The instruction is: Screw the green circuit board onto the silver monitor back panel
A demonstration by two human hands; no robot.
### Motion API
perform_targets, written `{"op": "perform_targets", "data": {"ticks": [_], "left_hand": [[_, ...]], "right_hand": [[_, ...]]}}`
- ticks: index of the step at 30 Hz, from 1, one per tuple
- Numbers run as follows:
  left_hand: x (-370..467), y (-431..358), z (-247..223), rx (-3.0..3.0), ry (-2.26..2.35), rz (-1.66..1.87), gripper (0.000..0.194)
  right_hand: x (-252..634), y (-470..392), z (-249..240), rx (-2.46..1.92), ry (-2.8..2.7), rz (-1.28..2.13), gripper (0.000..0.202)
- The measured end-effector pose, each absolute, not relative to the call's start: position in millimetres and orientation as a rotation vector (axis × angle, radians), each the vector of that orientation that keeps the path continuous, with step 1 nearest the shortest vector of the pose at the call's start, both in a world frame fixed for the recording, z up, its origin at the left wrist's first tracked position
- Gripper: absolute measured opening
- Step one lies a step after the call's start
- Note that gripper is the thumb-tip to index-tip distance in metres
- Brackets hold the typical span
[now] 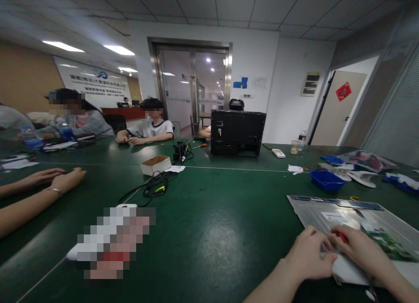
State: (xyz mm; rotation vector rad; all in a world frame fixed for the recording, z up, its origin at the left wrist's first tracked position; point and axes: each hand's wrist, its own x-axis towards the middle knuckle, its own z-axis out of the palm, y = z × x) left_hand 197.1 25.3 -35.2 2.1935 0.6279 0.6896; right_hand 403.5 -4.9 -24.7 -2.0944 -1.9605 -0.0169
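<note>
At the lower right, a flat silver display panel (330, 216) lies on the table, with a green circuit board (389, 245) on it. My left hand (309, 256) rests at the panel's near left corner, fingers curled and closed; what is pinched between them is hidden. My right hand (362, 248) is right beside it, closed around a red-handled tool (342, 236) of which only a small red part shows. A white piece (350, 270) lies under my hands. Below my right wrist is a small dark metal object (370, 292), partly hidden and blurred.
The green table (209, 215) holds a blue tray (327, 180), white plastic parts (362, 179), an open cardboard box (155, 165), black cables (155, 189) and a black monitor housing (238, 132). Another person's hands (62, 180) rest at left. Other people sit around the table.
</note>
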Motion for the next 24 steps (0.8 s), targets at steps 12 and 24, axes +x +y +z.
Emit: {"op": "perform_targets", "data": {"ticks": [12, 24], "left_hand": [[197, 20, -39, 2.386, 0.748, 0.738, 0.014], [121, 6, -35, 2.706, 0.61, 0.741, 0.01]], "right_hand": [[342, 11, -13, -2.573, -1.868, -0.086, 0.028], [440, 1, 2, -2.592, -1.422, -0.146, 0.04]]}}
